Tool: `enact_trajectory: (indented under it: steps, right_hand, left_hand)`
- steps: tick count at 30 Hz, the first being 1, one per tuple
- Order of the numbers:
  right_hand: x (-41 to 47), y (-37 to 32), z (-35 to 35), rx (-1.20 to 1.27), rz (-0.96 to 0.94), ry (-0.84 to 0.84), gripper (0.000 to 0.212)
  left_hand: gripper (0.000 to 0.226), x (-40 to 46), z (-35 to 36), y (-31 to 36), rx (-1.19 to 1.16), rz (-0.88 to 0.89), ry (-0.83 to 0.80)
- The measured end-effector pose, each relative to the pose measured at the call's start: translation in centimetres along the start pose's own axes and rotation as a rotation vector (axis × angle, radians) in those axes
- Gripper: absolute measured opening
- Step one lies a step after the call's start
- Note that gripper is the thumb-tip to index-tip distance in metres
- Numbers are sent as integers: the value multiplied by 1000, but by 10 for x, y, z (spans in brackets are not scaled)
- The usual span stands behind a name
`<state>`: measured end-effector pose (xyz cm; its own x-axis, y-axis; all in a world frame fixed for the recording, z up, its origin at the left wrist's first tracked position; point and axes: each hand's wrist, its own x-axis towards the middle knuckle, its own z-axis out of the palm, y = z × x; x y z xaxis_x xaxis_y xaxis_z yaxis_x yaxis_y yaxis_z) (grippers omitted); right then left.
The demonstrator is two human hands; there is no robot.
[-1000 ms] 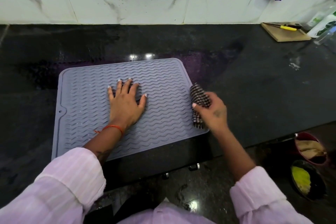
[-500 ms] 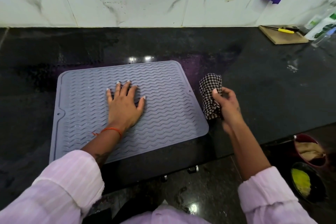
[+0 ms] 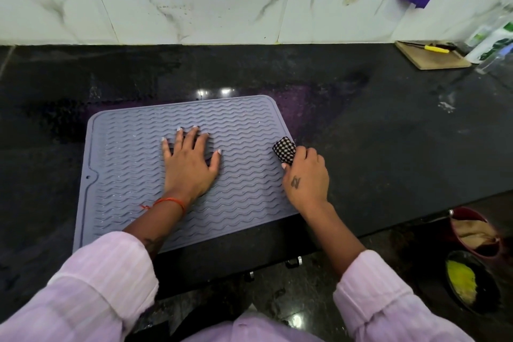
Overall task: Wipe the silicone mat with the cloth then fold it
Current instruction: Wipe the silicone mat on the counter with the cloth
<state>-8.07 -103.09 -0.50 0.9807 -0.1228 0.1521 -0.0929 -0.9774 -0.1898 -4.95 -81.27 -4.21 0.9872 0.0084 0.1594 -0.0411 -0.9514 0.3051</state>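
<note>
Wiping is the step in hand, by my judgement, and folding has not begun. Your silicone mat (image 3: 244,197) lies flat on the black countertop (image 3: 388,147), near its front edge, ridged face up, with no corner lifted.

Your left hand (image 3: 190,168) rests palm down near the middle of the mat, fingers straight and spread, grasping nothing; it serves to pin the mat in place.

Your right hand (image 3: 305,178) is curled around the checked cloth (image 3: 283,149), which is bunched into a small wad showing past the fingers. Hand and cloth sit at the mat's right edge, toward the far corner. Whether the cloth presses on the mat cannot be told from this view.

Small glints show along the ridges across much of the mat; these may be water, so I judge the wiping unfinished.

The next move calls for drawing the cloth across the ridges with firm pressure, keeping the left palm down so the mat does not slide. You will have to shift that palm to reach the area beneath it. Folding should wait until the surface is done.
</note>
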Motion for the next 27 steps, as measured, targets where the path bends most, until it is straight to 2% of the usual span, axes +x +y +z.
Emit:
enact_trajectory:
  steps: [2, 4, 5, 6, 8, 11, 14, 17, 19, 21, 22, 23, 24, 27]
  right_hand:
    - [16, 9, -7, 283, 158, -161, 37]
    - [27, 17, -22, 807, 426, -279, 37]
    - [31, 21, -27, 971, 512, -230, 37]
    - [33, 25, -32, 1012, 539, -158, 38]
    - [31, 30, -35, 843, 457, -63, 41]
    - [15, 17, -20, 446, 225, -119, 40]
    - [-6, -5, 9, 152, 72, 54, 38]
    - [-6, -14, 5, 150, 78, 134, 36]
    - [6, -5, 5, 234, 112, 8, 37]
    - [21, 5, -1, 594, 275, -171, 37]
    - [26, 7, -8, 860, 380, -214, 35]
    - [29, 9, -14, 1029, 461, -182, 33]
    - [31, 12, -20, 1044, 481, -118, 33]
    - [26, 17, -23, 609, 358, 34, 37]
  left_hand:
    - [59, 0, 0, 1, 8, -5, -8]
    - [62, 0, -1, 1, 15, -7, -12]
    - [62, 0, 0, 1, 18, -7, -13]
    - [61, 0, 0, 0, 19, -6, -12]
    - [60, 0, 1, -1, 20, -3, -7]
    - [62, 0, 1, 0, 21, -8, -10]
    - [62, 0, 1, 0, 24, -14, -11]
    - [63, 1, 1, 1, 22, -15, -14]
    - [63, 0, 1, 1, 20, -14, -12]
    - [63, 0, 0, 1, 19, -16, -8]
    - [63, 0, 0, 1, 18, -14, -12]
    - [63, 0, 0, 0, 17, -12, -14]
    - [63, 0, 0, 0, 14, -11, -14]
    - [62, -1, -1, 0, 3, -8, -11]
